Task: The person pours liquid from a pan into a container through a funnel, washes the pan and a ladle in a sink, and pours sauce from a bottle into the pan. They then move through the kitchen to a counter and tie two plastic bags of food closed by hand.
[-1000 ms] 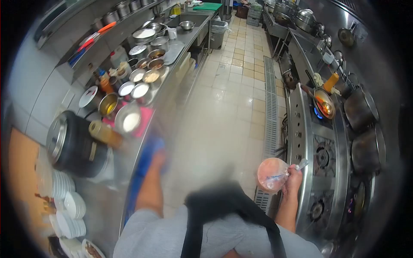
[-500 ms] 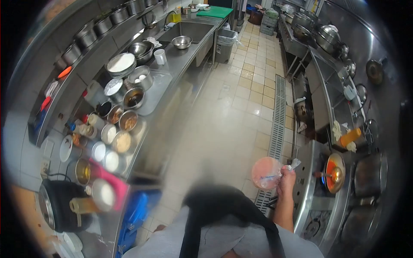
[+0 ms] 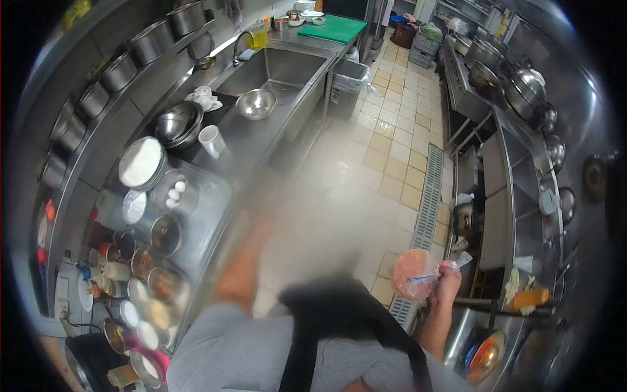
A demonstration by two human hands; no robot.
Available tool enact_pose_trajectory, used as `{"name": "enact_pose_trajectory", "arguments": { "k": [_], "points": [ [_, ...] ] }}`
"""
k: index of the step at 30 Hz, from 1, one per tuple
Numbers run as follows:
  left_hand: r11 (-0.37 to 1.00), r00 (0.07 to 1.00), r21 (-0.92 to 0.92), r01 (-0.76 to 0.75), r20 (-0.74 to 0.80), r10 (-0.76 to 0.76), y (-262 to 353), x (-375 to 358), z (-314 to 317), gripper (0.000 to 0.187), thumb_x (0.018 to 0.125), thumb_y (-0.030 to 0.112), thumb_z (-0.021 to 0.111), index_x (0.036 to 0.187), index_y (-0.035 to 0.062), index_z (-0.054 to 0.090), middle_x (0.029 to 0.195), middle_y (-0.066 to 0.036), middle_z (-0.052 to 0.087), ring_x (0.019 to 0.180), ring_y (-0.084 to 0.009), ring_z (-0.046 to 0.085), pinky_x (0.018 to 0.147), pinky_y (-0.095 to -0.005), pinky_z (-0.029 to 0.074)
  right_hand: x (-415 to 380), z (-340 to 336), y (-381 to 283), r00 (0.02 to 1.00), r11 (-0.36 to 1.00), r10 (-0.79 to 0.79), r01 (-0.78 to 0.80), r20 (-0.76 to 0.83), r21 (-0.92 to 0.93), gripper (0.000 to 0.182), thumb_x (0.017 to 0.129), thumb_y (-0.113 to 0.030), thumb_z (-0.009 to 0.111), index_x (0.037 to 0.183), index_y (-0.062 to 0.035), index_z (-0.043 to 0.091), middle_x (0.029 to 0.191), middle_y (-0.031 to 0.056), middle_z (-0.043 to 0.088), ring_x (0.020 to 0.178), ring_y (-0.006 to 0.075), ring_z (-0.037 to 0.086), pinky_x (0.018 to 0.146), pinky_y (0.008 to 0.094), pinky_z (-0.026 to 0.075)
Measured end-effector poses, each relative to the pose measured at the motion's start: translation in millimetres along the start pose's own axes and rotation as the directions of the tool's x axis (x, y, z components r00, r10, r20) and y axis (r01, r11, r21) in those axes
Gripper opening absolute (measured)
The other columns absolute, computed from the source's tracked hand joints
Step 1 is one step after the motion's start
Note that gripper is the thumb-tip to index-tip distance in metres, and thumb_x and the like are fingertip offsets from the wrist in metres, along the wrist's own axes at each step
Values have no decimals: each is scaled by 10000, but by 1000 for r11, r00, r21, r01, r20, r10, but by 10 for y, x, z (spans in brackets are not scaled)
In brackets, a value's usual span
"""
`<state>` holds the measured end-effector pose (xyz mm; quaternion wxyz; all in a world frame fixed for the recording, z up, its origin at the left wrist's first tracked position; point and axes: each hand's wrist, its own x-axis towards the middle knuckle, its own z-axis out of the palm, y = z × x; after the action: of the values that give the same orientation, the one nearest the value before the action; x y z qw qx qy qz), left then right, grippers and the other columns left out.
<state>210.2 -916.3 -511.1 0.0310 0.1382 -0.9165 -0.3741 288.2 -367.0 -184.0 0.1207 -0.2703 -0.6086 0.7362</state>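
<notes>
My right hand (image 3: 447,282) is closed around the gathered neck of a clear plastic bag (image 3: 416,273), which hangs full of something pinkish-orange above the floor drain. The contents cannot be made out further. On the other side, my left forearm (image 3: 238,277) reaches forward beside the counter edge. A hazy patch in the picture blurs the left hand, so its fingers do not show. Nearest to that arm are a metal tray (image 3: 212,202) and a steel pot with white eggs (image 3: 175,194).
Along the left counter stand a white mug (image 3: 211,141), a steel bowl (image 3: 256,104), a sink (image 3: 281,75) and several seasoning containers. A pan (image 3: 486,356) with orange-red contents sits on the stove at lower right. Tiled floor (image 3: 392,130) runs between the counters.
The view has shifted forward, bringing the sink and mug nearer. My left arm has come into view, stretched toward the counter. The bag remains in my right hand.
</notes>
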Motion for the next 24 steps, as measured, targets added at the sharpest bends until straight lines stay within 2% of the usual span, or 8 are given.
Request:
{"name": "enact_pose_trajectory", "arguments": {
  "k": [3,5,8,10,15,17,18,24],
  "points": [
    [982,991,-153,-107,-100,92,815,692,58,309,887,254,650,1084,21,600,897,-44,624,810,-128,567,725,-282,467,626,457,-146,999,996,15,-12,36,-87,73,806,-26,512,828,-72,564,730,-12,509,648,116,483,594,263,386],
    [973,983,-148,-176,19,181,899,935,349,317,905,254,638,1117,22,593,898,-28,624,798,-126,565,723,-289,468,1128,709,-227,996,989,30,-18,79,-150,72,810,-30,517,830,-76,568,725,-16,509,637,111,481,581,259,379],
    [885,963,-414,211,241,-117,1687,606,165,366,901,234,647,1168,-8,579,932,-55,644,784,-131,577,725,-282,475,1959,1106,-188,976,973,81,-33,202,-230,61,803,-45,527,801,-91,565,679,-34,491,555,86,455,491,235,338],
    [975,992,-205,87,106,-66,732,448,809,377,897,234,652,1174,-10,576,947,-72,651,791,-138,603,686,-275,483,2377,1447,-305,959,977,71,-12,274,-213,65,800,-44,519,793,-93,560,666,-33,486,535,88,450,463,237,332],
    [918,924,-173,357,213,-319,863,330,652,396,876,263,665,1190,36,586,966,-94,660,758,-176,655,593,-301,486,3487,2421,-558,897,983,86,-4,433,-186,69,793,-47,506,772,-104,538,630,-42,465,488,73,417,410,237,307],
    [730,768,-266,629,354,-533,1134,653,625,370,780,160,668,1146,113,650,1211,-154,603,1158,-332,538,1014,-440,413,3766,2853,-633,900,985,93,-20,426,-172,71,793,-46,506,768,-106,535,626,-44,460,487,72,417,410,235,306],
    [883,928,-293,366,182,-325,938,843,819,363,878,270,658,1158,45,603,934,-94,668,708,-173,652,586,-301,482,3920,3101,-693,901,989,82,-21,426,-147,73,794,-46,507,765,-108,531,621,-46,456,485,71,416,411,233,305],
    [986,988,-120,113,115,-99,2084,3440,589,389,881,290,667,1172,38,610,1013,-88,668,924,-185,634,827,-323,502,4744,4123,-1044,858,984,103,-14,504,-178,82,856,-87,525,778,-109,537,633,-51,456,501,64,408,429,227,296]
  ]
}}
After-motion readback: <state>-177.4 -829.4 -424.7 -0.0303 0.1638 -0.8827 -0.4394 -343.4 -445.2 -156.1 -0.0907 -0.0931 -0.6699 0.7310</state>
